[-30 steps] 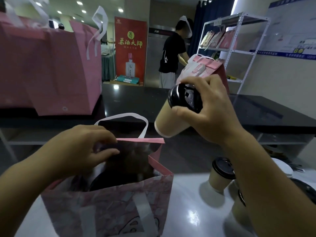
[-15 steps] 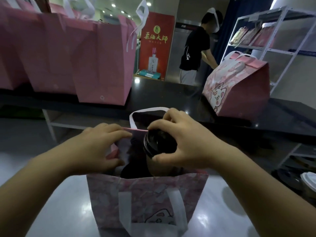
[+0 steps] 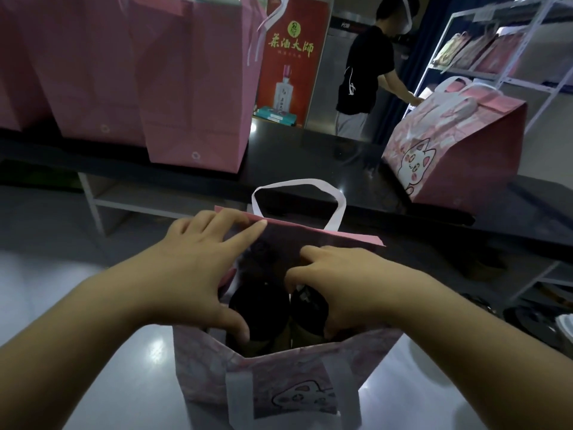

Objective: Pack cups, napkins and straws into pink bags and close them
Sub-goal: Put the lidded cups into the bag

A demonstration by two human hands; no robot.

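A pink paper bag [image 3: 279,373] with a cat print and white handles stands open on the white table right in front of me. Two black-lidded paper cups sit side by side inside it: one cup [image 3: 259,308] on the left, a second cup [image 3: 307,308] on the right. My right hand [image 3: 347,287] reaches into the bag and grips the lid of the right cup. My left hand [image 3: 198,268] holds the bag's left side, fingers on the far rim, thumb inside. No napkins or straws are visible.
Several tall pink bags [image 3: 192,79] stand on the black counter [image 3: 310,156] behind. A closed cat-print bag [image 3: 452,144] lies tilted at the right. A person in black [image 3: 362,66] stands by a white shelf rack [image 3: 508,57]. More lidded cups [image 3: 527,321] sit at the right edge.
My right hand carried the cup from above the table down into the bag beside the other cup. My left hand kept the bag's mouth open throughout.
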